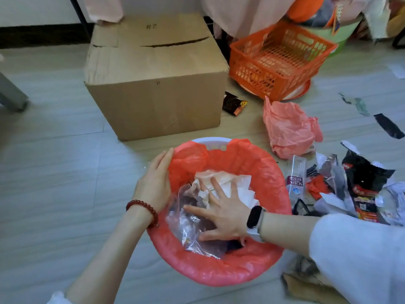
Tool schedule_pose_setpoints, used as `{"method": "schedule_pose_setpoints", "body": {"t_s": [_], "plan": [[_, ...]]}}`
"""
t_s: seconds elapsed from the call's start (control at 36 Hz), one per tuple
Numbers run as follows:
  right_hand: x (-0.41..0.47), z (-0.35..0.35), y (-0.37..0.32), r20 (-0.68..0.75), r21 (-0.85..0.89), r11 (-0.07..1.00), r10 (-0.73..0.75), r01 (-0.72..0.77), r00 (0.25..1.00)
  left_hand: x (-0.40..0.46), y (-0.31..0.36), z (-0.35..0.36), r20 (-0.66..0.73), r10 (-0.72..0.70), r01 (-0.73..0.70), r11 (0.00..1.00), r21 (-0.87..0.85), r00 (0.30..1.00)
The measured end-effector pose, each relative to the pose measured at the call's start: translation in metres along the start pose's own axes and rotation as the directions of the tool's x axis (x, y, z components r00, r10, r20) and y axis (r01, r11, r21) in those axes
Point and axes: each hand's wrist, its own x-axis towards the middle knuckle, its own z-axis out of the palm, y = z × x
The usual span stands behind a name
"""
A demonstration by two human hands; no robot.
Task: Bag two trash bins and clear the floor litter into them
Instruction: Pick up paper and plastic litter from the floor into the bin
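While one bin [211, 141] already wears its red bag [258, 172], folded over the white rim, the job looks only partly done: I see no second bin lined, and a loose pink bag [289, 128] lies crumpled on the floor beyond the right fingertips, perhaps meant for it.

The right hand [221, 212] is spread flat, fingers straight, pressing down on the litter inside the bin; it grips nothing. Under its fingers sit crumpled white paper [230, 183] and a clear plastic wrapper [188, 222], thin, glossy and creased. The left hand [154, 185] rests against the bin's outer edge, fingers straight and together, steadying the rim where the bag folds over.

By my judgement the step in hand is packing the load down to make room. Much remains: a heap of wrappers [350, 189], black, red and white, foil-like and torn, lies just to the wrist side of the right hand, a dark snack packet [234, 104] sits well beyond the fingertips beside the cardboard box [153, 84], and torn scraps [388, 126] are scattered further off.

The red bag is thin, wrinkled film; the box is dull and dented; the orange basket [280, 60] is rigid lattice plastic.
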Motion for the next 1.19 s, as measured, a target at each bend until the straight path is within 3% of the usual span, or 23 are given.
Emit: {"method": "schedule_pose_setpoints", "body": {"t_s": [0.06, 0.08, 0.17, 0.33, 0.42, 0.47, 0.53, 0.56, 0.61, 0.67, 0.72, 0.86, 0.92, 1.0, 1.06, 1.19], "plan": [[0.014, 0.01, 0.004, 0.061, -0.086, 0.996, -0.027, 0.032, 0.998, 0.0, -0.003, 0.002, -0.038, 0.026, -0.027, 0.999, -0.026, 0.999], [0.017, 0.013, 0.005, 0.166, -0.11, 0.994, 0.014, 0.005, 0.986, -0.001, -0.004, 0.003, -0.048, 0.025, -0.026, 0.999, -0.024, 0.999], [0.035, 0.044, 0.008, 0.154, -0.192, 0.981, 0.001, 0.029, 0.988, -0.002, -0.004, 0.004, -0.064, 0.001, -0.001, 1.0, -0.002, 0.998], [0.039, 0.03, 0.003, 0.349, -0.048, 0.999, 0.006, 0.011, 0.937, -0.003, -0.002, 0.002, -0.029, -0.036, 0.037, 0.998, 0.056, 0.999], [0.032, -0.011, 0.003, 0.407, 0.149, 0.981, 0.05, -0.12, 0.912, -0.004, -0.001, 0.0, -0.013, -0.047, 0.047, 0.998, 0.048, 0.999], [0.021, -0.039, 0.005, 0.285, 0.175, 0.978, 0.063, -0.117, 0.956, -0.003, -0.001, 0.0, -0.011, -0.038, 0.039, 0.999, 0.035, 0.999], [0.013, -0.047, 0.009, -0.074, 0.022, 0.998, 0.065, -0.063, 0.995, -0.002, -0.001, 0.001, -0.016, -0.011, 0.012, 1.0, 0.024, 1.0], [0.008, -0.046, 0.008, -0.22, -0.047, 0.997, 0.048, -0.06, 0.974, -0.002, -0.001, 0.001, -0.017, 0.003, -0.003, 1.0, 0.018, 1.0], [0.005, -0.033, 0.002, -0.357, -0.136, 0.991, -0.046, -0.003, 0.933, -0.002, 0.0, 0.001, -0.012, 0.014, -0.014, 1.0, 0.006, 1.0], [0.008, -0.015, -0.007, -0.247, -0.243, 0.952, -0.246, 0.185, 0.937, -0.002, 0.0, 0.001, -0.007, 0.004, -0.004, 1.0, 0.002, 1.0], [0.012, 0.002, -0.01, -0.124, -0.279, 0.912, -0.345, 0.301, 0.93, -0.002, 0.0, 0.0, -0.003, -0.012, 0.012, 1.0, 0.01, 1.0], [0.009, 0.021, 0.02, 0.178, -0.341, 0.919, -0.144, 0.198, 0.973, -0.006, 0.001, 0.0, 0.005, -0.025, 0.025, 0.999, 0.035, 1.0], [0.005, 0.025, 0.034, 0.302, -0.352, 0.925, -0.034, 0.144, 0.953, -0.007, 0.004, 0.002, 0.001, -0.022, 0.022, 0.999, 0.036, 1.0], [0.011, 0.033, 0.034, 0.425, -0.287, 0.947, -0.012, 0.147, 0.905, -0.008, 0.008, 0.006, -0.008, -0.049, 0.049, 0.997, 0.067, 0.999], [0.018, 0.048, 0.031, 0.383, -0.21, 0.974, 0.002, 0.085, 0.924, -0.008, 0.007, 0.008, -0.011, -0.045, 0.045, 0.996, 0.074, 0.999], [0.02, 0.02, 0.017, 0.458, -0.08, 0.997, 0.045, -0.01, 0.888, -0.008, 0.007, 0.006, -0.016, -0.025, 0.026, 0.995, 0.095, 1.0]]}}
